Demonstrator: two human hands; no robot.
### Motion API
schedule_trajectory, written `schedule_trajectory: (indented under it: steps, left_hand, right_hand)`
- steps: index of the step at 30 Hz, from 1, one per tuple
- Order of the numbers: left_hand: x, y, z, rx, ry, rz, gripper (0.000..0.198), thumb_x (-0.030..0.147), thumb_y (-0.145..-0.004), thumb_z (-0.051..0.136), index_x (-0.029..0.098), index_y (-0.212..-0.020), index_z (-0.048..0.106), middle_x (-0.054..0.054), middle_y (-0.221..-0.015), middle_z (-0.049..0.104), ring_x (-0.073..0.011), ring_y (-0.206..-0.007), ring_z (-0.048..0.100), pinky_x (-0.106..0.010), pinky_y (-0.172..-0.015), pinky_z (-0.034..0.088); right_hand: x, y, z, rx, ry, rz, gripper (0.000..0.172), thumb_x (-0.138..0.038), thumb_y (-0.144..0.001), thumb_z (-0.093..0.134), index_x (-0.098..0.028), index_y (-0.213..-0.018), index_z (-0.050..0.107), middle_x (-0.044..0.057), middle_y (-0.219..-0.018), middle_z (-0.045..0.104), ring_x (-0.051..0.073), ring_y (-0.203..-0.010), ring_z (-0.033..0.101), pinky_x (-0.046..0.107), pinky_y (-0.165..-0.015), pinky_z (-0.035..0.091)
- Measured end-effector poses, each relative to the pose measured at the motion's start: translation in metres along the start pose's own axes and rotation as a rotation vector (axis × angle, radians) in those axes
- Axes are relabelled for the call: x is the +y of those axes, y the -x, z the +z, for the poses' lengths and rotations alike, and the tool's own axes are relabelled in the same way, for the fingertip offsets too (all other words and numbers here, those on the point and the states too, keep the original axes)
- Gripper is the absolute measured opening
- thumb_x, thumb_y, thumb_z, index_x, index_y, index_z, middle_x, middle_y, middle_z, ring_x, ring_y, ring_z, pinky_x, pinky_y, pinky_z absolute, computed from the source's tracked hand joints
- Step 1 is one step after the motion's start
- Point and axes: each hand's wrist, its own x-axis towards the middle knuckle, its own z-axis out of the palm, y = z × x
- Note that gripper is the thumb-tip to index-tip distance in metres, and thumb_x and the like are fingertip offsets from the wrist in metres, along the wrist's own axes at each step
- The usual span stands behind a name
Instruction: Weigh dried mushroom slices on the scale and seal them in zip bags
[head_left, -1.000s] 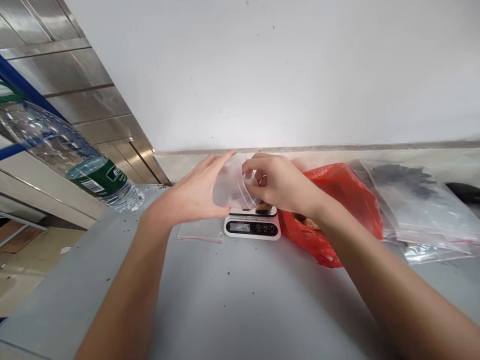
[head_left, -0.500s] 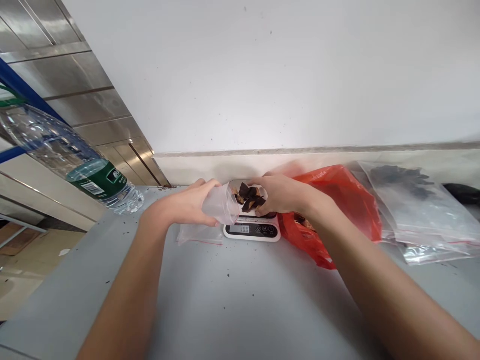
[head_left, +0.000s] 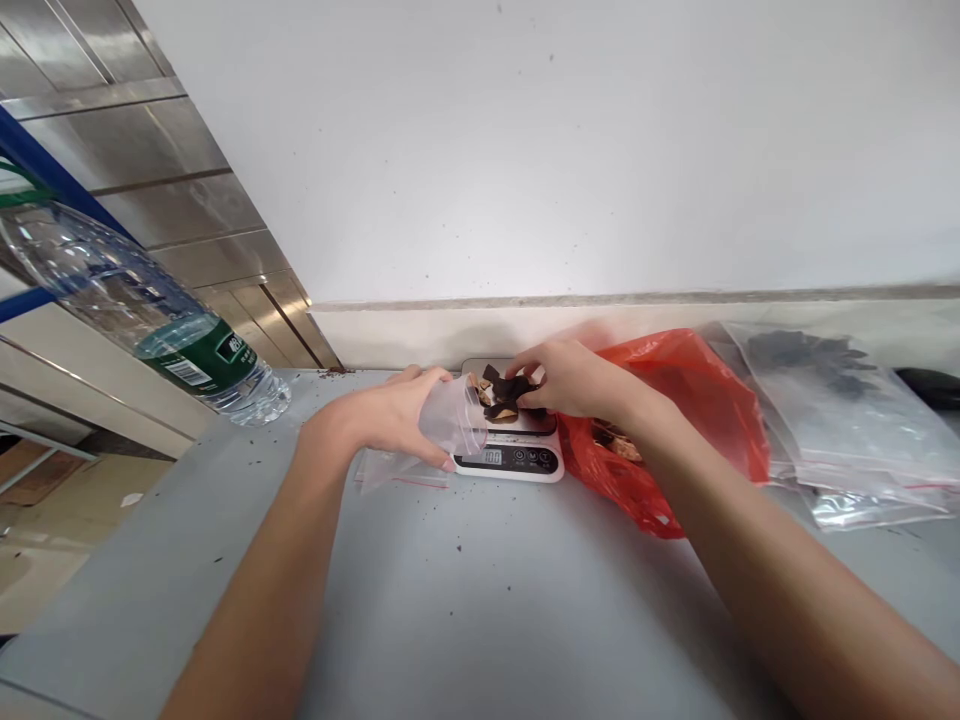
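Observation:
My left hand (head_left: 386, 412) is closed around a clear plastic zip bag (head_left: 454, 418), its mouth spread toward the right. The bag's opening is at the left side of a pile of dark, dried pieces with tan undersides (head_left: 504, 388). These lie on a white kitchen scale (head_left: 517, 470), whose display appears to read 100 or 10.0. From the right, my right hand (head_left: 568, 377) grips dark pieces at the pile's edge with its fingertips. Beneath my left hand, another clear zip bag (head_left: 394, 470) lies flat on the grey table.
A red plastic bag (head_left: 724, 410) with more dried pieces lies open right of the scale. Beyond it are stacked clear zip bags (head_left: 855, 425). A large water bottle (head_left: 191, 345) stands at the left. A white wall (head_left: 540, 180) rises behind; dark crumbs dot the table.
My left hand and the zip bag have shifted slightly right, closer over the scale. My right hand's fingers have changed from cupping the pile's side to pinching pieces at its edge.

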Motion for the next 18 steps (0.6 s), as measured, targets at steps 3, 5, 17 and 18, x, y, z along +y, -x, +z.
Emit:
schedule_trajectory:
  steps: [3,5,17,18]
  left_hand:
    - [0.005,-0.001,0.005,0.021,0.018,0.014,0.108,0.066,-0.06,0.083,0.031,-0.153,0.04,-0.015,-0.165,0.04,-0.0431,-0.136,0.055,-0.043,-0.09,0.057]
    - [0.009,-0.002,0.007,0.025,0.003,0.028,0.106,0.066,-0.061,0.083,0.033,-0.153,0.041,-0.014,-0.166,0.039,-0.0437,-0.138,0.053,-0.043,-0.091,0.057]
    - [0.01,0.001,0.004,0.064,0.075,0.037,0.095,0.071,-0.068,0.076,0.034,-0.15,0.045,-0.014,-0.161,0.046,-0.0426,-0.133,0.058,-0.045,-0.091,0.057]
    - [0.01,0.0,0.005,0.058,0.078,0.041,0.095,0.072,-0.069,0.075,0.033,-0.151,0.044,-0.014,-0.162,0.044,-0.0425,-0.134,0.058,-0.045,-0.092,0.057]
  right_hand:
    - [0.002,-0.001,0.001,0.023,0.023,-0.014,0.03,-0.007,-0.07,0.07,-0.025,-0.091,0.081,0.004,-0.076,0.078,0.021,-0.068,0.069,0.027,-0.052,0.049]
    - [0.001,0.0,0.0,0.028,0.015,-0.023,0.029,-0.006,-0.07,0.071,-0.025,-0.091,0.081,0.004,-0.079,0.078,0.021,-0.07,0.069,0.027,-0.053,0.05]
    - [-0.005,0.011,-0.026,0.03,-0.039,-0.047,0.031,-0.018,-0.082,0.074,-0.023,-0.112,0.078,0.006,-0.115,0.078,0.023,-0.105,0.072,0.031,-0.085,0.056]
    - [-0.007,0.014,-0.028,0.039,-0.055,-0.081,0.03,-0.019,-0.082,0.073,-0.023,-0.111,0.078,0.005,-0.115,0.078,0.023,-0.105,0.072,0.032,-0.085,0.056]
